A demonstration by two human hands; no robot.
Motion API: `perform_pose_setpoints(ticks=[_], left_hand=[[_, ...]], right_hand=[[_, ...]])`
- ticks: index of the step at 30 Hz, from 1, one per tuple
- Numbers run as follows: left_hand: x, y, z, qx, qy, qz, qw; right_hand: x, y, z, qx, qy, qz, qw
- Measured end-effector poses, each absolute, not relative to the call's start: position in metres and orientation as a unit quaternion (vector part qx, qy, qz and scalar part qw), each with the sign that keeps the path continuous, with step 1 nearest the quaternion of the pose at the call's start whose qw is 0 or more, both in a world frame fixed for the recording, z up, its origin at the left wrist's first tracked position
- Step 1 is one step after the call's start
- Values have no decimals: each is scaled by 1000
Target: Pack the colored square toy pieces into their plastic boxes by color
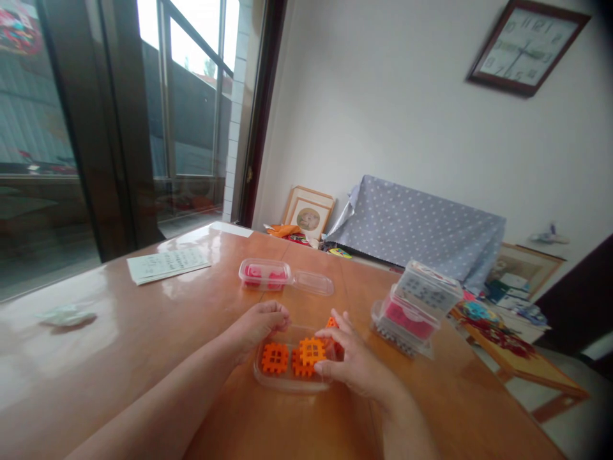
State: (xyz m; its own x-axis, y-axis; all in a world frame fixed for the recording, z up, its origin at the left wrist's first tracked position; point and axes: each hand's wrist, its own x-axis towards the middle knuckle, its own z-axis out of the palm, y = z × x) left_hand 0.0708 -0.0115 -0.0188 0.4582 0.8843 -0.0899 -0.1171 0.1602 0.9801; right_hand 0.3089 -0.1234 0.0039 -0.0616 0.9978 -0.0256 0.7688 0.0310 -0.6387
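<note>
A clear plastic container [292,384] lies on the table in front of me with several orange waffle-shaped toy blocks in it. One orange block [274,358] lies flat at its left side. My right hand [352,358] holds a lighter orange waffle block [313,352] by its right edge between thumb and fingers, over another block. More orange [331,322] shows behind the right fingers. My left hand [262,326] is at the container's back left rim, fingers curled together; what is in them, if anything, is hidden.
Beyond stands a clear box [265,273] with red pieces, its lid [313,283] beside it. Stacked clear boxes [416,308] stand at the right. Written paper [167,264] and a crumpled packet [67,315] lie left. The table's edge [507,390] slopes away at the right.
</note>
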Motion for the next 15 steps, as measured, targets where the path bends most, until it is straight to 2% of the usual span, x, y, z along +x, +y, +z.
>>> perform_pose_setpoints(ticks=[10, 15], left_hand=[[72, -15, -16, 529, 362, 373, 671], [72, -13, -19, 533, 364, 375, 665]], right_hand=[[302, -122, 2, -647, -673, 238, 267], [301, -122, 2, -649, -684, 223, 247]])
